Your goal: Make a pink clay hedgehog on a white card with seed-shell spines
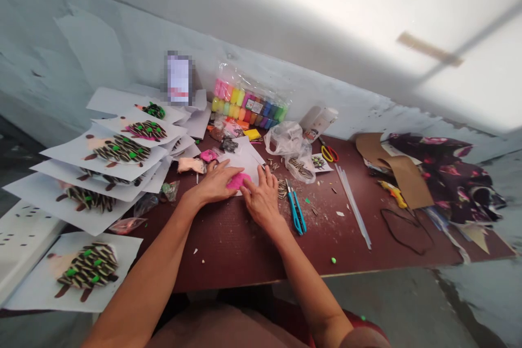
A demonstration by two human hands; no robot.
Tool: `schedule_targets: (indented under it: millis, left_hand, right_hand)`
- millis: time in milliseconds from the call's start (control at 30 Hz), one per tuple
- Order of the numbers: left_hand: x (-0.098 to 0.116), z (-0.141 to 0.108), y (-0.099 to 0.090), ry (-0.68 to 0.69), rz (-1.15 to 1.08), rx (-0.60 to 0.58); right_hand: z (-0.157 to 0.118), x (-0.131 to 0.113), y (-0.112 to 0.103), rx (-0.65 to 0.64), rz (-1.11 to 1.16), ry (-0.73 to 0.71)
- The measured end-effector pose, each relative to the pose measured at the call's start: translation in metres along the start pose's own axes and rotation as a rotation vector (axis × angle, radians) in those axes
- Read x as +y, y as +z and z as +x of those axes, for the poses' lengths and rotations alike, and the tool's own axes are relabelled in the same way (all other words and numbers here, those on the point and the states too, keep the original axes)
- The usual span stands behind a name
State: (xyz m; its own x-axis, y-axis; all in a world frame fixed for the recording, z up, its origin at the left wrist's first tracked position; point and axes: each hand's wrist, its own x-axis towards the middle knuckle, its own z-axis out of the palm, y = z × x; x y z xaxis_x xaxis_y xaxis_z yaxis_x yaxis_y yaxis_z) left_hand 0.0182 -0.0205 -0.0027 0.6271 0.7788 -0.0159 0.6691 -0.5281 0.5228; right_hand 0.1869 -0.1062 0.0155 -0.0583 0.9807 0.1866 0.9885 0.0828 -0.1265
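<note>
Head view: a flattened piece of pink clay rests on white paper near the middle of the surface. The left hand and right hand meet it from either side, fingers extended and not closed around it, seemingly to press and steady it; the paper probably keeps it clean. Sunflower seeds and a teal cutter crowd the right hand's right side, peach clay lies left, a plastic bag far right, and stacked hedgehog sheets limit room leftward.
</note>
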Motion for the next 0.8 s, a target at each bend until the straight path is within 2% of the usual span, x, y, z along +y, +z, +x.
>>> schedule_targets:
  millis: [133,200,267,367,500,567,633,700,800]
  left_hand:
    - [-0.009,0.006,-0.005,0.012,-0.044,0.202]
    - [-0.017,0.008,-0.008,-0.065,-0.028,0.332]
    - [-0.023,0.009,-0.01,-0.209,0.02,0.432]
    - [-0.027,0.009,-0.008,-0.35,0.093,0.449]
    - [-0.024,0.009,-0.007,-0.37,0.157,0.412]
    - [-0.023,0.009,-0.01,-0.364,0.137,0.443]
    - [-0.024,0.009,-0.015,-0.333,0.037,0.512]
    - [-0.023,0.01,-0.018,-0.268,-0.157,0.577]
    - [-0.018,0.01,-0.018,-0.163,-0.571,0.565]
  right_hand:
    - [0.002,-0.003,0.001,-0.025,-0.005,0.012]
    - [0.003,-0.002,0.001,-0.014,0.011,0.016]
    - [0.004,0.0,0.002,0.012,0.034,0.012]
    - [0.006,0.005,0.004,0.083,0.075,-0.004]
    - [0.007,0.008,0.006,0.172,0.12,-0.024]
    - [0.006,0.008,0.006,0.186,0.138,-0.028]
    - [0.006,0.008,0.006,0.197,0.173,-0.027]
    - [0.008,0.007,0.005,0.216,0.238,-0.021]
    - [0.015,0.005,-0.001,0.267,0.377,-0.003]
